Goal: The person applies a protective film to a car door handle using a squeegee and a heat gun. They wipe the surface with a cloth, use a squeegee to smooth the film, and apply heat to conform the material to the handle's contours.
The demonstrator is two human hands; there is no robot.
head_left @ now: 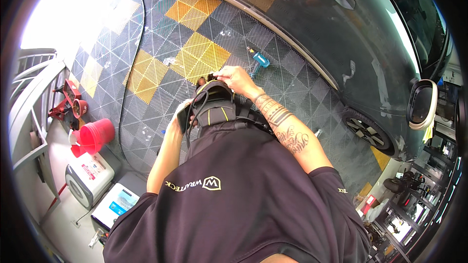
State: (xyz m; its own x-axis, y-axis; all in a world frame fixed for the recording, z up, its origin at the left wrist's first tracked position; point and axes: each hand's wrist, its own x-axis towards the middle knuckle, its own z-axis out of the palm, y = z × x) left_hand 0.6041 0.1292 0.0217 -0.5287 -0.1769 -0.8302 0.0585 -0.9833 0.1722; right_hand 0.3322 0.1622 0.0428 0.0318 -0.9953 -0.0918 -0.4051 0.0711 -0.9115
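Note:
At my waist hangs a black tool pouch (pixel 214 112) with yellow trim. My right hand (pixel 231 79) is at its far edge, thumb and fingers pinched together; anything between them is too small to make out. My left hand (pixel 176 122) is closed around a dark, flat, phone-like object (pixel 184 117) at the pouch's left side. A thin black cable (pixel 189 100) loops beside that object and over the pouch. Beyond my right hand, a teal and black cordless drill (pixel 260 60) lies on the floor.
A dark grey car (pixel 312 24) takes up the right side, with its mirror (pixel 422 103) and wheel (pixel 368 129). Black and yellow floor tiles (pixel 146 75) carry a long black hose (pixel 123 112). Left are red buckets (pixel 100 135), white-topped machines (pixel 90 173) and a metal railing (pixel 36 112).

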